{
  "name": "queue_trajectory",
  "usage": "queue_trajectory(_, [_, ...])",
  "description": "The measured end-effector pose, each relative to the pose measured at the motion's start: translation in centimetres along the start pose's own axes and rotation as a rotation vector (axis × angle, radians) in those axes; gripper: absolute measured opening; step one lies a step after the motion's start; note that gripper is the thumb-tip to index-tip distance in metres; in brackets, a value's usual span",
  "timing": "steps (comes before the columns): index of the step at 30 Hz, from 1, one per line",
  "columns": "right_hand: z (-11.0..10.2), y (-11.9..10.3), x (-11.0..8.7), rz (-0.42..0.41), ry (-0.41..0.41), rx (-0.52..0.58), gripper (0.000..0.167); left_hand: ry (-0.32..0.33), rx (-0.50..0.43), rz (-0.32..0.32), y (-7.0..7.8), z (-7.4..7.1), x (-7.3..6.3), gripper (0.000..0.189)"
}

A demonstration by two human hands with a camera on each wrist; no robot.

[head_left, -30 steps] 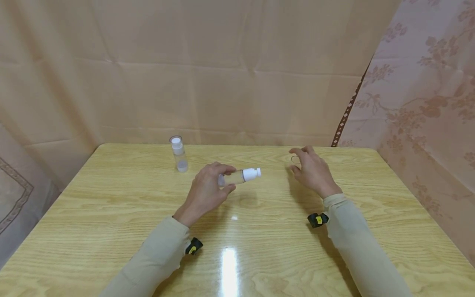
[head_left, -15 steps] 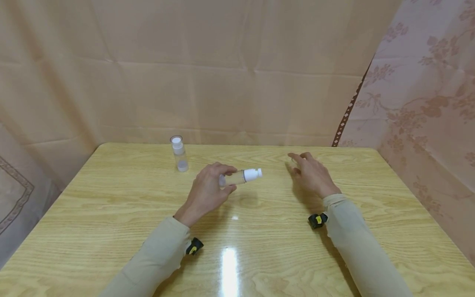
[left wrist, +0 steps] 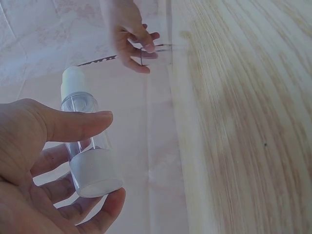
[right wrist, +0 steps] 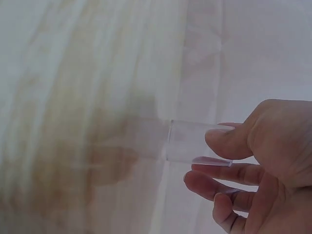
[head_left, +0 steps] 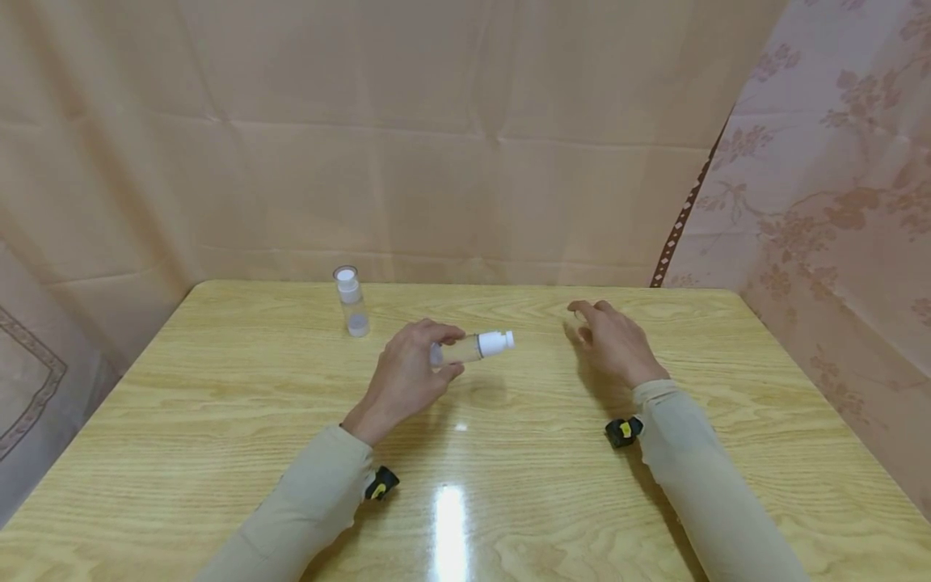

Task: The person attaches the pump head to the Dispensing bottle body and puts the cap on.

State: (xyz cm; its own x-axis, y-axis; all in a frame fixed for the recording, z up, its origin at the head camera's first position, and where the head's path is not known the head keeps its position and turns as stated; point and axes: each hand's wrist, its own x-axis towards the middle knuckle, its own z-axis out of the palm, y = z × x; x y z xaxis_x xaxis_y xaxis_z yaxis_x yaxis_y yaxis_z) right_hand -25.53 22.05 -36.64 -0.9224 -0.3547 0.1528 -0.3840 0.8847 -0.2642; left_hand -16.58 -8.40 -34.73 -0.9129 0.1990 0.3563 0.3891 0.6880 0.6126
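Note:
In the head view, my left hand [head_left: 407, 372] grips a clear pump bottle [head_left: 463, 349] lying sideways above the table, its white pump end facing right. The left wrist view shows the thumb and fingers round this bottle [left wrist: 87, 105], and its white base. To the right, my right hand [head_left: 617, 346] holds a clear cap, plainest in the right wrist view, where the transparent cylindrical cap [right wrist: 187, 141] is pinched between thumb and fingers, rim pointing away from the palm. Bottle and cap are well apart. A second pump bottle [head_left: 353, 309] stands upright behind my left hand, a clear cap over its white top.
The wooden table [head_left: 218, 436] reaches back to a beige curtain [head_left: 436, 162]. A pink floral cloth [head_left: 836, 202] hangs on the right. Each wrist carries a small black device; the right device [head_left: 623, 432] and left device [head_left: 381, 483] have yellow marks.
My right hand has tilted, its fingers dipping slightly toward the table, and the cap shows less from above. My left hand and its bottle stay almost still.

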Motion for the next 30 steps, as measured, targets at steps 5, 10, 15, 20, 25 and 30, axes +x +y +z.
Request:
queue_trajectory(5, [-0.7,-0.2,-0.1,-0.004,0.03,0.039,0.042,0.001,0.002,0.006,0.0,0.0,0.0,0.037])
queue_trajectory(10, [-1.5,-0.7,-0.1,-0.032,0.05,0.047,0.037,0.0,0.004,0.004,0.0,0.0,0.0,0.037])
queue_trajectory(15, [-2.2,-1.4,-0.1,-0.037,0.034,0.085,0.037,-0.004,0.006,-0.003,0.0,-0.1,-0.1,0.038])
queue_trajectory(20, [-2.9,-2.4,-0.1,-0.065,0.038,0.134,0.037,0.003,0.007,-0.009,0.0,-0.2,-0.1,0.038])
queue_trajectory(25, [-3.5,-3.2,-0.2,-0.102,0.061,0.174,0.036,0.02,0.006,-0.008,-0.1,-0.2,0.0,0.037])
queue_trajectory(30, [-4.1,-4.1,-0.3,-0.135,0.061,0.261,0.035,0.034,0.003,-0.011,-0.2,-0.2,0.0,0.037])
